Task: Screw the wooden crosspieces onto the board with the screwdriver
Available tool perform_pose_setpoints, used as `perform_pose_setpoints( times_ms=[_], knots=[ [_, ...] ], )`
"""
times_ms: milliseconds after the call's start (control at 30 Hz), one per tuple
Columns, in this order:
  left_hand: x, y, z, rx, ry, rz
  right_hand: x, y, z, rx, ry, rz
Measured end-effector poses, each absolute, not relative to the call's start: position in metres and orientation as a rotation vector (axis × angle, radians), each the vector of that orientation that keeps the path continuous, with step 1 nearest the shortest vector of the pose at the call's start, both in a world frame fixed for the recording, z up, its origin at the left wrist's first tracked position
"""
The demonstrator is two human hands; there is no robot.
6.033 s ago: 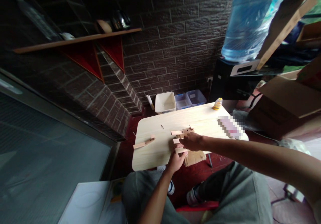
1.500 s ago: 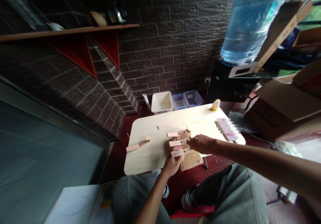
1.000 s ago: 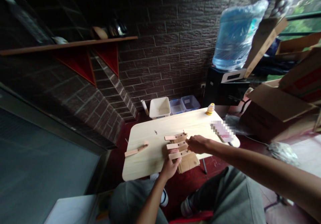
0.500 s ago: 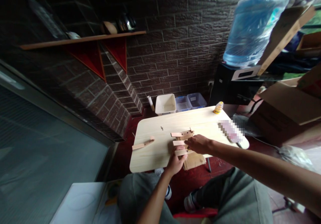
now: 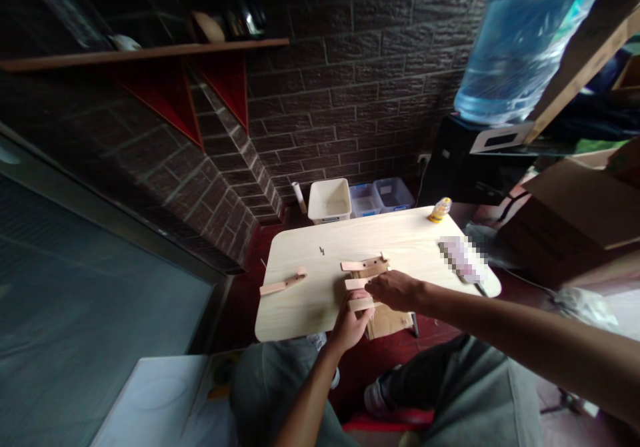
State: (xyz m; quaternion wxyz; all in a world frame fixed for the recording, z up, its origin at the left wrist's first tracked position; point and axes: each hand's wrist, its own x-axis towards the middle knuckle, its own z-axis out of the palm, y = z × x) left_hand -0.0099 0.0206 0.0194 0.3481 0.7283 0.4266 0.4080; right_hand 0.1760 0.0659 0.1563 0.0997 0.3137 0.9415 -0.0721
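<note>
My left hand (image 5: 353, 318) is closed around the nearest pale wooden piece (image 5: 357, 305) at the front of the small table. Above it, my right hand (image 5: 393, 288) has its fingers pinched together by the middle wooden piece (image 5: 354, 285); whatever lies in that pinch is hidden. Farther back, a wooden piece with dark holes (image 5: 357, 266) rests on brown cardboard (image 5: 390, 321), which sticks out past the table edge. A separate curved wooden piece (image 5: 283, 283) lies at the table's left. Several small dark screws or pins (image 5: 322, 251) are behind it.
The pale table (image 5: 295, 320) also bears a small yellow-labelled bottle (image 5: 440, 210) and a blurred-out flat object (image 5: 463, 258). Behind it stand a white bin (image 5: 329, 200) and clear plastic boxes (image 5: 380, 195) by the brick wall. A water dispenser (image 5: 460, 160) and cardboard box (image 5: 575, 207) are at right.
The camera view has shifted slightly. My right hand has moved a little left along the wooden pieces, while my left hand keeps its grip in the same place.
</note>
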Motion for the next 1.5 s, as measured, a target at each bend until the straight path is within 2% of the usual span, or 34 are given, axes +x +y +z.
perform_pose_setpoints(
  times_ms=[300,533,900,1300,1500],
  knots=[
    [-0.008,0.020,0.017,1.865,1.063,1.071,0.170,0.054,0.158,1.115,2.730,-0.166],
    [-0.008,0.019,0.017,1.855,1.110,1.059,0.209,0.050,0.183,1.255,2.740,-0.233],
    [-0.008,0.019,0.024,1.850,1.168,1.021,0.229,0.054,0.158,1.141,2.798,-0.224],
    [-0.007,0.023,0.025,1.819,1.167,0.973,0.228,0.060,0.147,0.854,2.983,0.044],
    [-0.007,0.022,0.027,1.833,1.167,0.994,0.228,0.063,0.147,0.940,2.941,-0.012]
  ],
)
